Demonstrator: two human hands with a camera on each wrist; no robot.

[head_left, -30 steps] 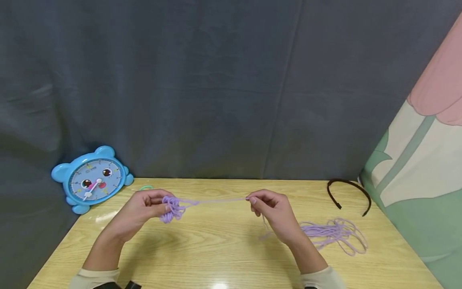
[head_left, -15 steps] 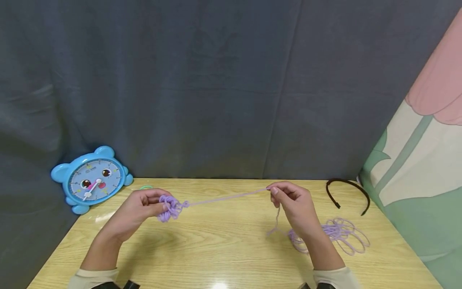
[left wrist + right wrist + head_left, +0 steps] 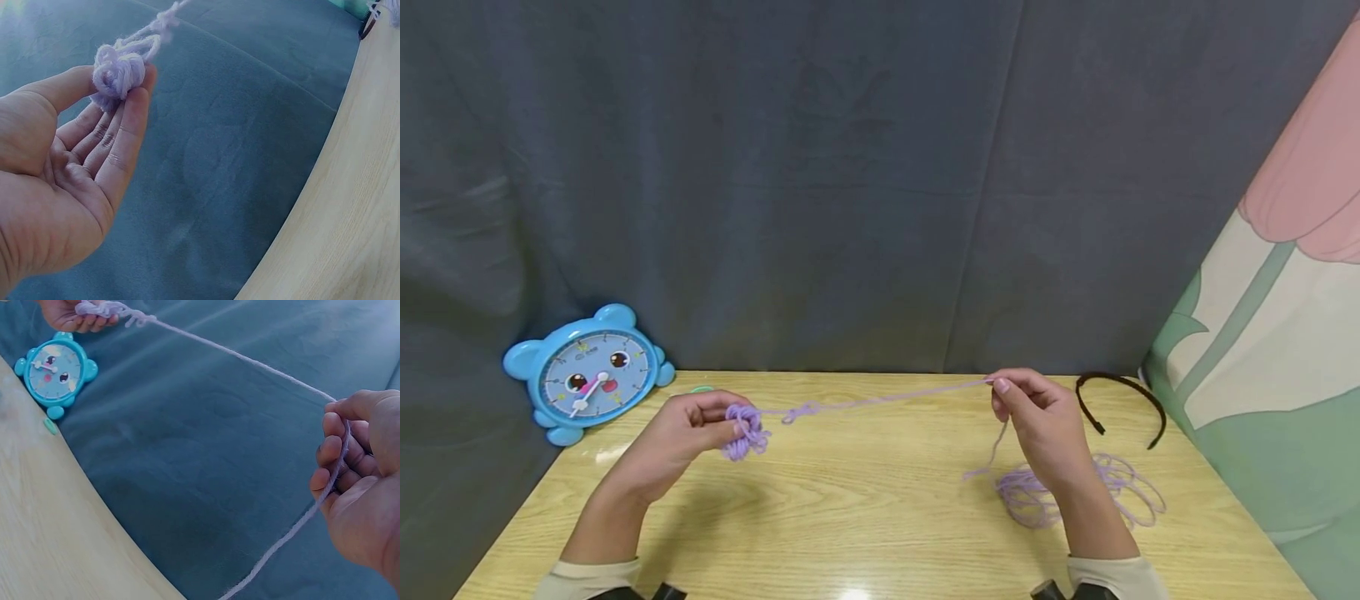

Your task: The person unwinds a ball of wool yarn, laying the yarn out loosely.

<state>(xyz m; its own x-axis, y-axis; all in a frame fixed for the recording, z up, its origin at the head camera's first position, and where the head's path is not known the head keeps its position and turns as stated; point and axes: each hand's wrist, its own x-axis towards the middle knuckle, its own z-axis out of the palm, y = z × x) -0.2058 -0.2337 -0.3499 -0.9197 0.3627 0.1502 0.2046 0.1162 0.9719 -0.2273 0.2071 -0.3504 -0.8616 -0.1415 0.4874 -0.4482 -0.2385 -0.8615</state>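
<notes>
A blue animal-shaped clock [image 3: 593,375] leans against a dark curtain [image 3: 812,208] at the far left of a wooden table [image 3: 850,508], a small green item [image 3: 702,388], partly hidden, near it. Just right of the clock, a person's left hand [image 3: 688,429] grips a lilac yarn bundle [image 3: 742,440] between thumb and fingers, above the tabletop. From the bundle, a strand [image 3: 902,397] runs right through a small looped snarl [image 3: 801,411] to the right hand [image 3: 1043,417], whose thumb and forefinger pinch it, the other fingers curled in. A tail [image 3: 997,443] hangs below that pinch; whether it joins the loose yarn [image 3: 1030,504] on the table, partly behind the right forearm, cannot be told. A dark headband [image 3: 1120,378] lies at the far right, beside a floral panel [image 3: 1277,367].

The step in hand appears to be drawing yarn out of the bundle. The next move seems to call for a steady left grip and freeing of the snarl before any harder pull, which could tighten it.
</notes>
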